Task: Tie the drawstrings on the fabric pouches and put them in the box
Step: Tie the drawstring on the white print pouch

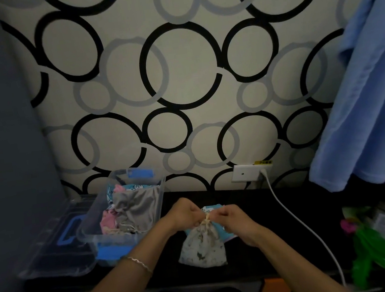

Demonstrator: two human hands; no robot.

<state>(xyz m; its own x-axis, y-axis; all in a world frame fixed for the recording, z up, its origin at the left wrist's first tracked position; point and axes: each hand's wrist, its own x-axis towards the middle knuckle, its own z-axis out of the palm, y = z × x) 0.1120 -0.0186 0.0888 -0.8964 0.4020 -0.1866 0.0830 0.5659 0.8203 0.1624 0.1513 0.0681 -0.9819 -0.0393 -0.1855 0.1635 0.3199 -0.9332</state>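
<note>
A pale speckled fabric pouch (202, 247) lies on the dark table, its neck gathered by a beige drawstring (207, 220). My left hand (184, 215) pinches the string on the left of the neck and my right hand (231, 219) pinches it on the right, both with curled fingers. Under the pouch shows the edge of a blue printed pouch (210, 209). The clear plastic box (89, 234) with blue latches stands to the left and holds a grey pouch (138, 208), pink ones and a blue printed one.
The box's clear lid (52, 249) with a blue handle lies left of the box. A white cable (295, 218) runs from a wall socket (246, 173) across the table on the right. Blue cloth (367, 109) hangs at right; green and pink items (368, 240) sit below it.
</note>
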